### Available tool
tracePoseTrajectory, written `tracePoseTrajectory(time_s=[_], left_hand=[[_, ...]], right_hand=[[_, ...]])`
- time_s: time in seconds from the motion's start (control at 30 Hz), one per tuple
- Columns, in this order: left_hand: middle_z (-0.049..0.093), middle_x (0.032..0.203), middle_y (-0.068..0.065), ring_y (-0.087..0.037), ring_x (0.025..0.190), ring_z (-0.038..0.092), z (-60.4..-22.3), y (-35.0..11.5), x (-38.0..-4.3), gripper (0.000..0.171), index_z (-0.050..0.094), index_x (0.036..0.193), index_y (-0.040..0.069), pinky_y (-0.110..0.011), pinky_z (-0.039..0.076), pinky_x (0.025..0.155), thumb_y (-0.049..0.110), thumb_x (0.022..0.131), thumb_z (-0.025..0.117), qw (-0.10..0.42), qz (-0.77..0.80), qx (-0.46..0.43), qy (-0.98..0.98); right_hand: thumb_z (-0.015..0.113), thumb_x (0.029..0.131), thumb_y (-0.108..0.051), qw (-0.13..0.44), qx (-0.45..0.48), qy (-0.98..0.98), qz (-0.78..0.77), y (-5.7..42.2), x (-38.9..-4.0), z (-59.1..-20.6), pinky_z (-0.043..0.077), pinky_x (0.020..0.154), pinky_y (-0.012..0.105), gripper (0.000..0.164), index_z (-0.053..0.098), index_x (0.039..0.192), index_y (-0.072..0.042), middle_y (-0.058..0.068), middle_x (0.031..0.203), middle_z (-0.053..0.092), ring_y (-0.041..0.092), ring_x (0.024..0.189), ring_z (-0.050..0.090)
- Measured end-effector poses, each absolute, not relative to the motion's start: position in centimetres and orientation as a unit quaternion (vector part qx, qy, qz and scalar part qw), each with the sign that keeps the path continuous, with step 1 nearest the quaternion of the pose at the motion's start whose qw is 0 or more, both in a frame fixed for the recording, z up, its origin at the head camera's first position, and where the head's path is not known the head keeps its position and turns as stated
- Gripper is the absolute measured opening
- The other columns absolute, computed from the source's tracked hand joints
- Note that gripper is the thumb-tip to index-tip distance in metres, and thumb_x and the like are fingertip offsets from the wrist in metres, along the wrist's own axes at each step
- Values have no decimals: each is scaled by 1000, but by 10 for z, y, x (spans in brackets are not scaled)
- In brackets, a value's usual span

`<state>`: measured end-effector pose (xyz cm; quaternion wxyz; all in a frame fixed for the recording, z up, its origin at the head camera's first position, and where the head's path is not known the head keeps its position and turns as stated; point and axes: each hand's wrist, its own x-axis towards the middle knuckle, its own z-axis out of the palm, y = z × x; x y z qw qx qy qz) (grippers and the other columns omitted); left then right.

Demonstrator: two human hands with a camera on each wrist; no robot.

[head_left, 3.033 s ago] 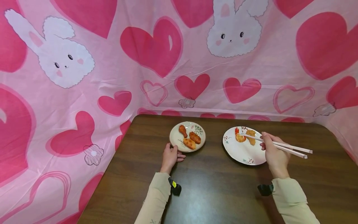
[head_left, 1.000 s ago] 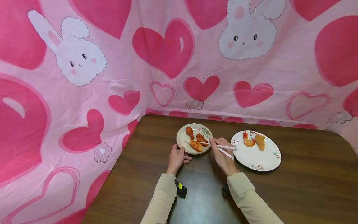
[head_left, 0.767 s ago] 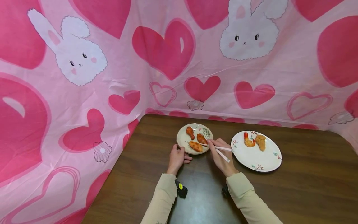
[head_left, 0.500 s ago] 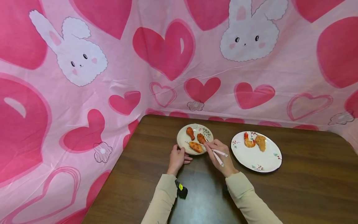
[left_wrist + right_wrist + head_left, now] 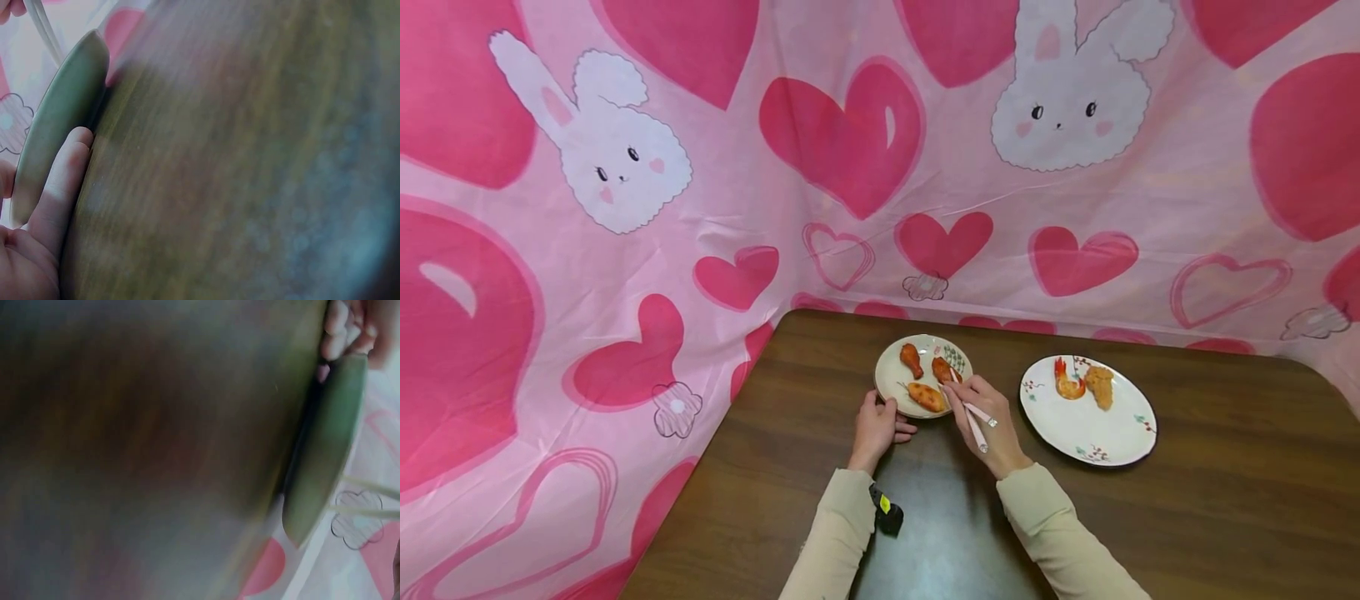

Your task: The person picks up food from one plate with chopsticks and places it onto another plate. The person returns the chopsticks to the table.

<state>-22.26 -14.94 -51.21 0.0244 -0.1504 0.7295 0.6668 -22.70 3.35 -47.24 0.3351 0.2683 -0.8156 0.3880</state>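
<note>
A small round plate (image 5: 891,379) carries a drumstick (image 5: 912,361), a reddish-brown chicken wing piece (image 5: 942,368) and a yellow-orange browned piece (image 5: 927,397). My left hand (image 5: 876,432) holds this plate by its near left rim; in the left wrist view one finger (image 5: 62,181) lies along its outer side. Between the fingers of my right hand (image 5: 992,429) is a pair of pale chopsticks (image 5: 976,429). Their tips point down over the right side of the plate, one overlapping the wing piece, the other close by the yellow-orange piece.
To the right, a larger oval plate (image 5: 1086,429) bears a shrimp (image 5: 1069,379) and a fried golden piece (image 5: 1099,387). Both plates stand on a brown wooden table (image 5: 1225,467). A pink heart-and-rabbit cloth (image 5: 955,183) hangs behind and to the left.
My right hand has come left from the large plate to the small one, and the chopsticks have turned steeper. My left hand keeps its hold on the rim. The food lies as before.
</note>
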Motion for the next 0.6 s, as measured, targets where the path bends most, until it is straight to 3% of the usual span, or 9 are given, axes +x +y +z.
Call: tracePoseTrajectory(time_s=[0.17, 0.37, 0.43, 0.6], left_hand=[[67, 87, -17, -24, 68, 73, -512, -149, -222, 45, 32, 140, -1, -33, 61, 58, 17, 99, 41, 22, 667, -147, 730], [68, 88, -20, -26, 69, 73, -512, -149, -221, 44, 33, 139, -1, -34, 61, 58, 16, 99, 41, 21, 670, -145, 728], [68, 88, -20, -27, 70, 73, -512, -149, -221, 44, 33, 139, -1, -34, 61, 58, 16, 99, 41, 21, 671, -145, 727], [68, 89, -21, -27, 70, 73, -514, -150, -221, 46, 32, 141, -1, -33, 61, 58, 17, 100, 42, 22, 672, -147, 725]], right_hand=[[74, 78, -3, 345, 269, -812, 387, 25, -228, -473, 35, 47, 14, 9, 75, 87, 0, 3, 68, 51, 9, 56, 43], [75, 77, -2, 328, 292, -820, 368, 23, -231, -469, 45, 53, 22, 11, 75, 88, -2, 4, 74, 57, 13, 62, 53], [75, 78, -3, 304, 295, -829, 366, 24, -231, -468, 46, 55, 24, 12, 75, 90, -2, 4, 76, 57, 14, 65, 53], [68, 87, -6, 171, 277, -847, 420, 29, -230, -465, 41, 48, 20, 4, 65, 84, -5, -2, 72, 51, 9, 61, 46]])
